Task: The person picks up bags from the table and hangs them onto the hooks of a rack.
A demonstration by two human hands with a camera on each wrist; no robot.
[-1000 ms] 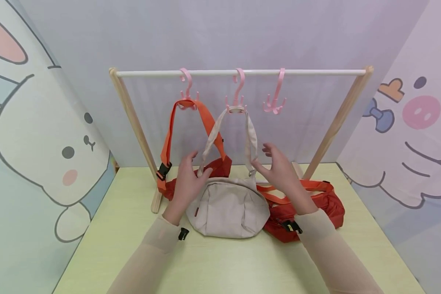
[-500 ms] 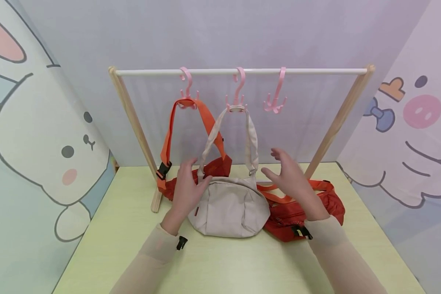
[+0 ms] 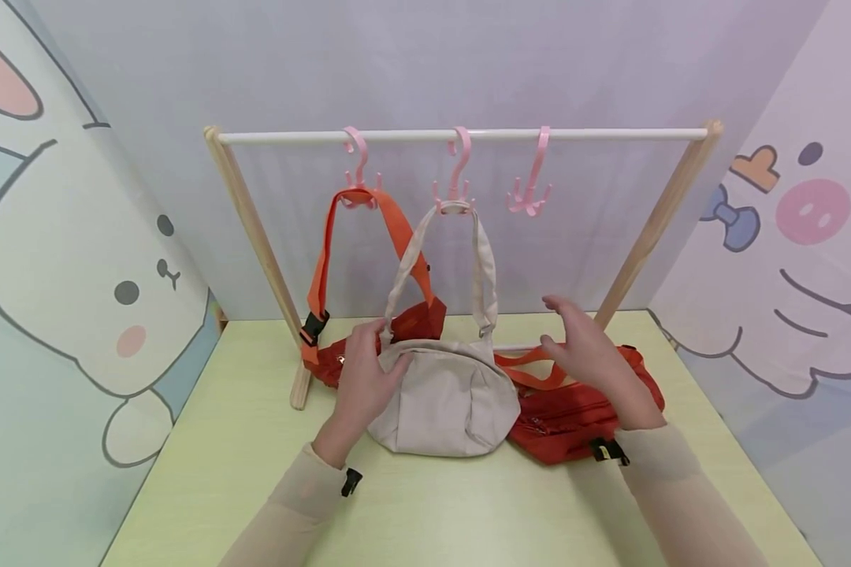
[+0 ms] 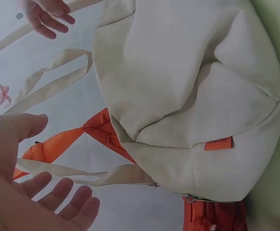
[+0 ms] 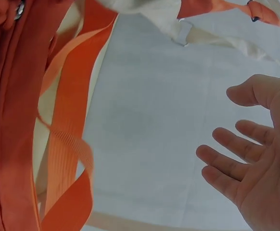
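At left, a red fabric bag (image 3: 420, 321) is hung by its orange strap (image 3: 397, 224) from a pink plastic hook (image 3: 359, 157). Beside a beige fabric bag (image 3: 440, 405), whose strap is looped on the middle pink hook (image 3: 461, 161), the left hand (image 3: 365, 378) is held, fingers parted, nothing gripped. Above a second red fabric bag (image 3: 563, 421), laid on the pale green counter (image 3: 447, 512), the right hand (image 3: 592, 350) is held with spread fingers, nothing grasped.
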